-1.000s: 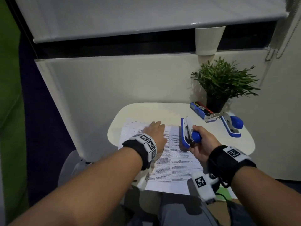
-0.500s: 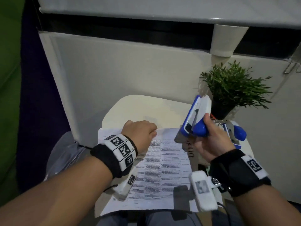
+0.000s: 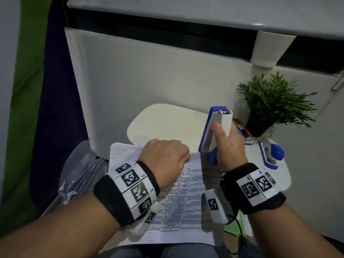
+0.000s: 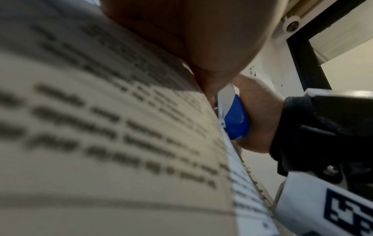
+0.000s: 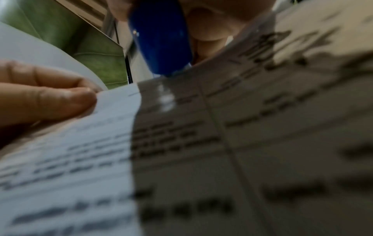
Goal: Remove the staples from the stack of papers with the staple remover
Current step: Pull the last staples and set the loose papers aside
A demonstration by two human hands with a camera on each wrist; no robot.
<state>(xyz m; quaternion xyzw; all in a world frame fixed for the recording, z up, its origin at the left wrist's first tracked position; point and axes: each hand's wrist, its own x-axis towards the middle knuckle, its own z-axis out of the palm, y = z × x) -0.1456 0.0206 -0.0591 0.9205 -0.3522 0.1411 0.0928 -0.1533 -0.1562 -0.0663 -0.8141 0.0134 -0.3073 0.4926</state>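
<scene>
On the papers [image 3: 188, 192], blurred unreadable print, left hand [image 3: 165, 157] pinching

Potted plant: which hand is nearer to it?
Right. The right hand, holding the stapler upright, is just left of the plant; the left hand pinches the papers farther left.

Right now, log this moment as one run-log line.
left hand: pinches top edge of papers | right hand: grips blue-and-white stapler, upright above papers | second stapler: on table | staples: not visible
</scene>
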